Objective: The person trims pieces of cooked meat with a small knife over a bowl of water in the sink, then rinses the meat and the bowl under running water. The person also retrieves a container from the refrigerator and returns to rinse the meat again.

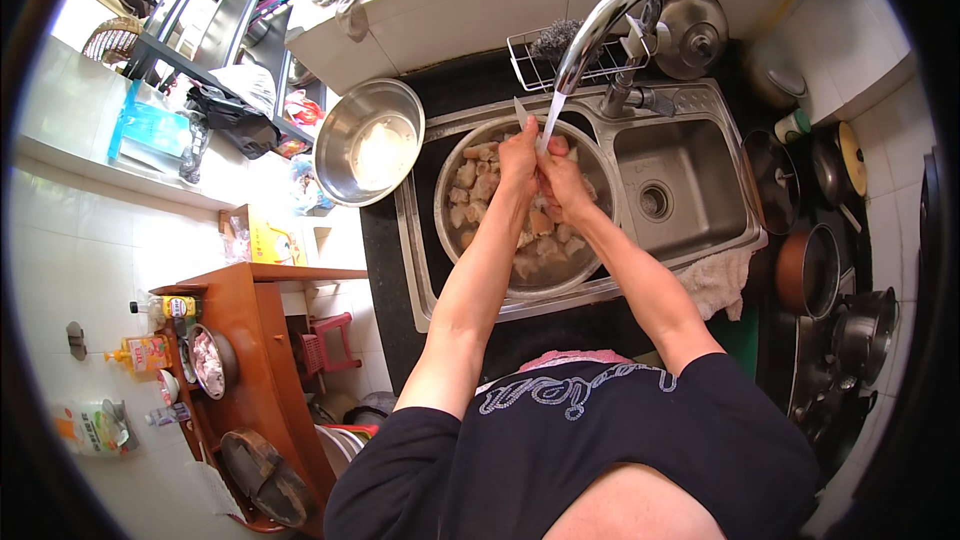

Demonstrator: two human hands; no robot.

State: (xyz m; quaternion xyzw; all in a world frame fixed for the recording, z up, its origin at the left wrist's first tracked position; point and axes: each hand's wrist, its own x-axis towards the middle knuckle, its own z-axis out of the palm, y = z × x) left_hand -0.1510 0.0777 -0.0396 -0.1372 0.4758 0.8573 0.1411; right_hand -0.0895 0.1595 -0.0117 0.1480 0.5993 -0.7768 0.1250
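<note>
A wide metal basin (447, 240) rests over the left bowl of the steel sink, filled with pieces of meat (480, 184) in cloudy water. Above it my left hand (519, 157) holds a knife (521, 112), its blade pointing up and away from me. My right hand (562, 180) is close beside the left, with a small piece of pinkish meat (557, 145) at its fingers. Water runs from the chrome faucet (600, 15) down onto my hands. The knife's handle is hidden in my left hand.
An empty steel bowl (330, 165) stands left of the sink. The right sink bowl (682, 165) has a drain, with a cloth (720, 281) over its front edge. Behind the faucet are a wire rack (525, 64) with a scouring pad and a pot lid (691, 30). Pots (810, 270) stand at right.
</note>
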